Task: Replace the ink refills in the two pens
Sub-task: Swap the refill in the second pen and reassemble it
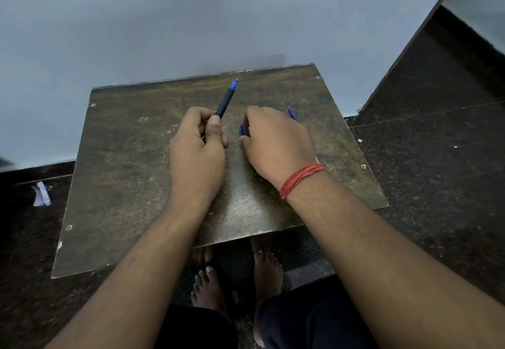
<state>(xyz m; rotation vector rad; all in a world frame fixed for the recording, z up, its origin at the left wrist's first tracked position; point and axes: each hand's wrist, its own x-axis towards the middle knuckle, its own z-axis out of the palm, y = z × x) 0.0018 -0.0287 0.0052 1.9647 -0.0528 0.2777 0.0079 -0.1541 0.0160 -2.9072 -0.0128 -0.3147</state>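
Left hand: the left hand [198,145] is curled round a pen [226,99], thumb pressed along the barrel; the pen rises out of the fist, tip pointing up and away from the person.
Pen: dark grip, blue translucent end, fine metal tip; lifted off the desk [131,174].
Right hand: the right hand [276,141], just right of the left one, lies palm down on the desk with fingers bent over a dark blue part [244,130] that shows at its thumb side; whether it grips or only covers that part cannot be told.
Blue tips: two thin blue tips [291,112] stick out past the right hand's fingers, lying on the desk; the rest of them is hidden under the hand.
In the way: the right hand hides most of what lies beneath it.
Wrist: red thread band [302,179] on the right wrist.
Floor: dark floor [426,174] around the desk; a white scrap [41,194] far left of the left hand; bare feet [266,265] under the near desk edge.
Count: one pen held, two blue tips, one dark blue part, two hands.
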